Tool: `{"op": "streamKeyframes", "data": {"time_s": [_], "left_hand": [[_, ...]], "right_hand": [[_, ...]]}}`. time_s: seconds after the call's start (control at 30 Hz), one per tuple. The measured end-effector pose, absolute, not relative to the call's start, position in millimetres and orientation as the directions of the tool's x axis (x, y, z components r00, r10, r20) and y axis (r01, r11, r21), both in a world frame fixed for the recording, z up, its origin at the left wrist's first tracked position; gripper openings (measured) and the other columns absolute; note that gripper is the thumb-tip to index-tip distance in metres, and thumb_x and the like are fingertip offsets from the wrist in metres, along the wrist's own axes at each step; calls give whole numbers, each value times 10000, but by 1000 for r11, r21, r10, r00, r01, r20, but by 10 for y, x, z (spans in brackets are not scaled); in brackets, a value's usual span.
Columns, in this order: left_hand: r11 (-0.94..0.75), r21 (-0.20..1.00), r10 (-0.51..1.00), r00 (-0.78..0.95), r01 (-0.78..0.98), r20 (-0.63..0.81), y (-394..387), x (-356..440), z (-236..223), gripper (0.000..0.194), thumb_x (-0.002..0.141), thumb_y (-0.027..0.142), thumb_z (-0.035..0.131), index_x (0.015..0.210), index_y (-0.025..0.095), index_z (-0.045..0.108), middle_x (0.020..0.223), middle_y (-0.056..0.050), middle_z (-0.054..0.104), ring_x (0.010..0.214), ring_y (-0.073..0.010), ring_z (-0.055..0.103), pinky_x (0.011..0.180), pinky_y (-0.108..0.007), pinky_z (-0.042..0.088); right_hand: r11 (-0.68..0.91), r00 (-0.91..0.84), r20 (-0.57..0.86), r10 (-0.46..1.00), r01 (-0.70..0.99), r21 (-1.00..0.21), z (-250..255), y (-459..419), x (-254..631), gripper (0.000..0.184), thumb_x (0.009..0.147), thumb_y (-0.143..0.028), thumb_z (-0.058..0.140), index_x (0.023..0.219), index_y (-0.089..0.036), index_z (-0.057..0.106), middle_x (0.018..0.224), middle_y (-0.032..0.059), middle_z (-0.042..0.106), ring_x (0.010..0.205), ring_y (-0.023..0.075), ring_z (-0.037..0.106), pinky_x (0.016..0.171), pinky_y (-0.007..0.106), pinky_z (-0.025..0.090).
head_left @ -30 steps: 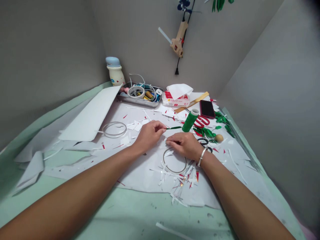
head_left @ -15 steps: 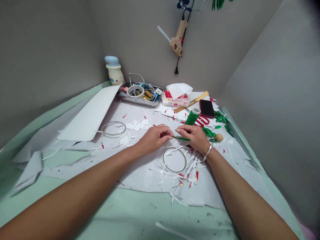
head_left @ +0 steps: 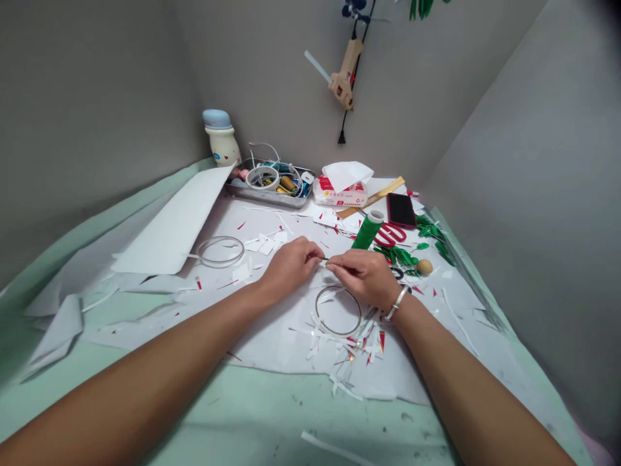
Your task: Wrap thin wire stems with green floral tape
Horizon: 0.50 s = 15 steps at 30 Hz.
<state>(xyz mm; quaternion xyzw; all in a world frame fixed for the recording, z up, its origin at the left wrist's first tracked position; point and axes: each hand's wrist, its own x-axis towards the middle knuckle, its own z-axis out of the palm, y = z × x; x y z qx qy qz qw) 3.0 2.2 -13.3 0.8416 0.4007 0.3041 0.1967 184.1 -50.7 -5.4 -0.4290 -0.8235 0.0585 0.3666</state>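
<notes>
Above the table (head_left: 262,401), the left hand (head_left: 292,262) is pinching a thin green piece (head_left: 325,259), showing between both hands' fingertips; whether the right hand (head_left: 366,273) is gripping it, I cannot tell. A green spool (head_left: 367,233) is sitting just beyond.

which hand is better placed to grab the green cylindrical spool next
Probably the right hand: it sits just in front of the green cylindrical spool with a white top. The left hand is farther off and pinches a thin dark-green strip.
</notes>
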Motion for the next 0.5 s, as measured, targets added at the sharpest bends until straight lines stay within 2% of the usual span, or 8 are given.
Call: {"op": "streamKeyframes", "data": {"time_s": [0.13, 0.2, 0.27, 0.37, 0.5], "left_hand": [[-697, 557, 681, 659, 452, 319, -34, 45, -120, 154, 798, 148, 532, 840, 182, 676, 812, -22, 621, 765, -141, 566, 732, -273, 431], [-689, 617, 657, 689, 381, 308, -63, 53, -87, 139, 797, 150, 538, 836, 176, 668, 825, -23, 629, 785, -137, 569, 731, -262, 432], [-634, 696, 682, 668, 338, 298, -81, 56, -52, 126, 796, 169, 545, 828, 175, 667, 835, -21, 637, 781, -130, 571, 723, -254, 435], [-513, 806, 766, 583, 297, 273, -77, 52, -19, 127, 797, 237, 564, 840, 167, 661, 826, -17, 651, 739, -123, 570, 696, -250, 443], [-406, 867, 859, 444, 290, 254, -32, 46, -15, 177, 803, 294, 572, 877, 152, 647, 791, -20, 661, 684, -120, 574, 652, -247, 450]], "right_hand": [[525, -163, 565, 809, 634, -568, -82, -442, 1946, 183, 843, -267, 566, 825, -184, 728, 780, 30, 718, 668, 131, 620, 638, 229, 459], [442, -44, 528, 848, 610, -658, -119, -389, 2011, 190, 821, -302, 591, 802, -172, 728, 753, 25, 714, 619, 126, 596, 586, 225, 447], [379, -9, 460, 888, 582, -720, -160, -342, 2062, 214, 811, -335, 599, 802, -165, 728, 722, 18, 706, 589, 123, 578, 558, 223, 436], [346, -51, 389, 920, 572, -744, -200, -317, 2075, 227, 806, -346, 598, 814, -164, 733, 740, 21, 714, 632, 138, 605, 583, 228, 448], [412, -212, 366, 906, 636, -653, -186, -374, 1977, 196, 824, -287, 573, 848, -188, 740, 770, 17, 727, 673, 143, 637, 622, 227, 460]]}}
